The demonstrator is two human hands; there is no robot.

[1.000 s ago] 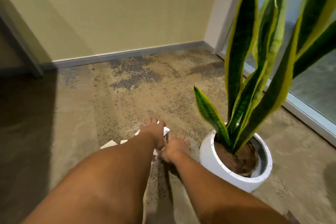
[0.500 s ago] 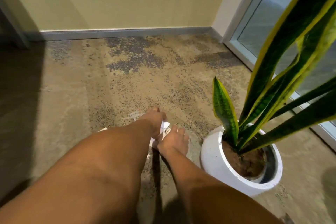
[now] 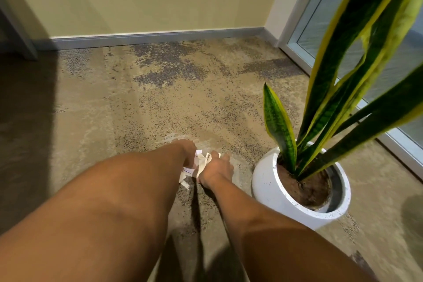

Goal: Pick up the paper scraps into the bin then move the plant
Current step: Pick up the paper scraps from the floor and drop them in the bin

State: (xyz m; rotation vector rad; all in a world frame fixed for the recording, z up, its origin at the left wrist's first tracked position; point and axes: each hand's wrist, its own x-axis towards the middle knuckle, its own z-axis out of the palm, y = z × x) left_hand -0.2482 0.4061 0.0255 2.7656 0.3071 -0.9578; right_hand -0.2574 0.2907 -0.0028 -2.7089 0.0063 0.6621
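White paper scraps [image 3: 199, 164] are bunched together between my two hands low over the carpet. My left hand [image 3: 185, 151] grips them from the left with fingers curled down. From the right, my right hand [image 3: 216, 168] closes on the same bundle. A few scrap ends hang out below the left hand. The plant [image 3: 343, 89], a tall snake plant with green, yellow-edged leaves, stands in a round white pot [image 3: 272, 188] just right of my right hand. No bin is in view.
The floor is mottled beige and grey carpet [image 3: 174, 98]. A yellow wall with a grey skirting board [image 3: 155, 38] runs across the back. A glass door frame [image 3: 297, 36] borders the right side. A dark shadowed area lies at far left.
The scraps that lay spread on the carpet left of my hands are now gathered into one bundle between both hands. My view has moved closer and slightly right.
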